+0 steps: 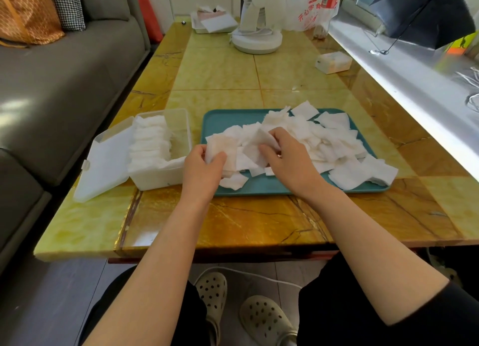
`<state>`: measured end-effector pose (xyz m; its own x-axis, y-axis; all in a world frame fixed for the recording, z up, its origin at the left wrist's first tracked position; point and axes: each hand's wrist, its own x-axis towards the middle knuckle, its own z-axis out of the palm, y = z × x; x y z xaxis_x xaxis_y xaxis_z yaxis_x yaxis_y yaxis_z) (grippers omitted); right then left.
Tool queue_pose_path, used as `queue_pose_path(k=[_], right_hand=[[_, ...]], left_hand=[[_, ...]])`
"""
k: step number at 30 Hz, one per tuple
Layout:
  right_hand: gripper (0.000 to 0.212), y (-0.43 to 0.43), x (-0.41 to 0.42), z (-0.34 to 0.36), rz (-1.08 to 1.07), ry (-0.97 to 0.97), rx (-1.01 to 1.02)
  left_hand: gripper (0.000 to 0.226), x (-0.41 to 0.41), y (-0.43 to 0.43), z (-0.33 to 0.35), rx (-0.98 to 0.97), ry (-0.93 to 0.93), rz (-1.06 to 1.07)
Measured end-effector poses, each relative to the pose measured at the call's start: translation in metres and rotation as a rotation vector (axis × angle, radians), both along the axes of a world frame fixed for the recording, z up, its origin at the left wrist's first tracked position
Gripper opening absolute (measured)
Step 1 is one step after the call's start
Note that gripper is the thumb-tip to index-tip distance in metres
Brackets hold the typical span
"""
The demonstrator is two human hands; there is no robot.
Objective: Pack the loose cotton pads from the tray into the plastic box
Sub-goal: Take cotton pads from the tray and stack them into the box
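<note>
A teal tray (223, 119) lies on the table, heaped with loose white cotton pads (326, 141). To its left stands the clear plastic box (178, 128), lid (106, 161) flipped open to the left, with a row of pads (150, 143) stacked along its left side. My left hand (202, 172) grips a small stack of pads (223, 148) at the tray's left end. My right hand (287, 159) pinches a single pad (261, 143) over the middle of the pile.
A white desk fan (256, 37), a plastic bag (311, 6), a small white tray with tissues (212, 21) and a small box (333, 61) stand at the table's far end. A grey sofa (64, 73) is on the left, a windowsill (414, 81) on the right.
</note>
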<state>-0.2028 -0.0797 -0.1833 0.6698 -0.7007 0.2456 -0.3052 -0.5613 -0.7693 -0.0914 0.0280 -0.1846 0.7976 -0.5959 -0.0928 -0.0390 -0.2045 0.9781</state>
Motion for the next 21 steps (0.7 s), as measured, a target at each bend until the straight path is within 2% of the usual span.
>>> queue_pose_path(k=[3, 5, 6, 10, 12, 18, 21], right_hand=[[0.010, 0.002, -0.001, 0.008, 0.154, -0.096, 0.192], [0.010, 0.003, -0.001, 0.011, 0.276, -0.101, 0.387], [0.011, 0.003, 0.000, 0.010, 0.295, -0.088, 0.415], [0.012, 0.001, 0.004, 0.003, 0.206, -0.048, 0.320], [0.020, 0.000, 0.004, 0.001, 0.175, -0.035, 0.258], [0.030, -0.001, 0.002, 0.000, 0.152, 0.037, 0.013], [0.033, 0.001, 0.001, 0.000, 0.163, 0.045, -0.024]], left_hand=[[0.010, 0.000, 0.000, -0.001, 0.015, -0.038, -0.022], [0.011, -0.001, 0.000, -0.002, 0.023, -0.046, -0.072], [0.014, -0.003, 0.000, -0.002, 0.025, -0.033, -0.111], [0.033, -0.007, 0.002, -0.001, 0.058, -0.046, -0.241], [0.037, -0.007, 0.004, 0.001, 0.065, -0.057, -0.276], [0.019, -0.006, 0.009, 0.003, 0.065, -0.076, -0.352], [0.017, -0.006, 0.010, 0.005, 0.090, -0.079, -0.376]])
